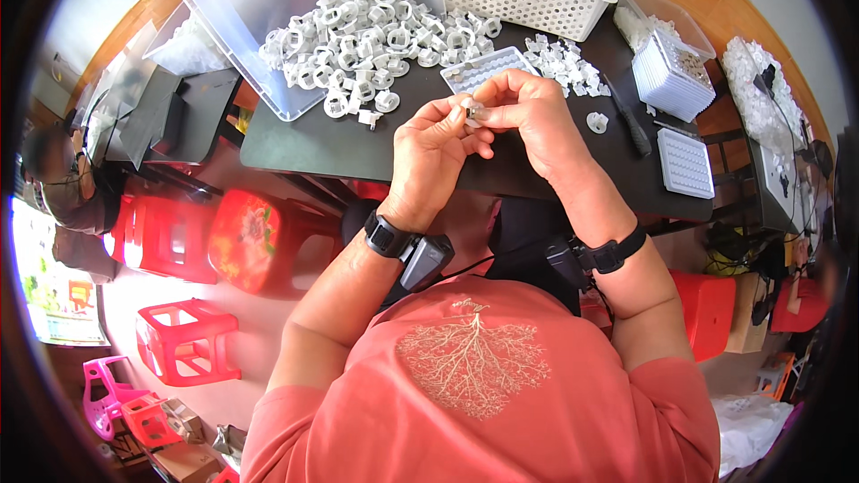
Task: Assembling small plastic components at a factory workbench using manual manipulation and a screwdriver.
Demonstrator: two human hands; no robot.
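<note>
Above the dark table's near edge, both hands meet at a small white plastic part with a metallic bit (474, 114). My left hand (428, 150) is closed and pinches it between thumb and fingers. From the other side, the thumb and fingertips of my right hand (541, 121) grip the same part; its exact shape is partly hidden by the fingers. Just beyond the hands lies a pale ridged tray (488, 69). A large heap of whitish ring-shaped plastic parts (358, 40) spreads to the left of it, and a smaller pile of small translucent parts (565, 64) to the right.
A see-through bin (234, 54) lies behind the heap, near a white perforated basket (528, 2). On the right are a dark-handled screwdriver (635, 130), one loose part (597, 122), a white tray (685, 164) and stacked trays (669, 80). Red stools (186, 340) stand at left.
</note>
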